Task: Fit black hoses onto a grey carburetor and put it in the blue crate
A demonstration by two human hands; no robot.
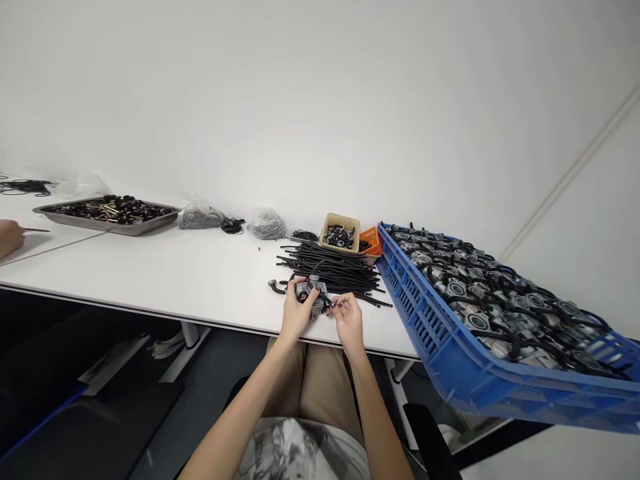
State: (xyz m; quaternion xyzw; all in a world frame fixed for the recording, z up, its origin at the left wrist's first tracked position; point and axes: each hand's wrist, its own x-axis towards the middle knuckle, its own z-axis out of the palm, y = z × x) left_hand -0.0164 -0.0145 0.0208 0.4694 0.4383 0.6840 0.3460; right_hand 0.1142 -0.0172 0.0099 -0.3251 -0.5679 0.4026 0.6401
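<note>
Near the front edge of the table, my left hand (297, 310) is closed around a grey metal carburetor (319, 288) with black hose pieces on it. My right hand (347, 317) pinches at the carburetor's right side, fingertips together; what lies between them is too small to make out. A black elbow hose with a grey end (275, 287) sticks out to the left of my left hand. Just behind the carburetor lies a pile of black rubber hoses (335, 267).
A blue crate (415, 313) full of carburetors stands at the right. Behind the hoses are a cream basket (354, 223) of small parts and an orange basket (373, 241). Leftward are bagged parts (267, 225), a metal tray (135, 229) and another person's hand (10, 238).
</note>
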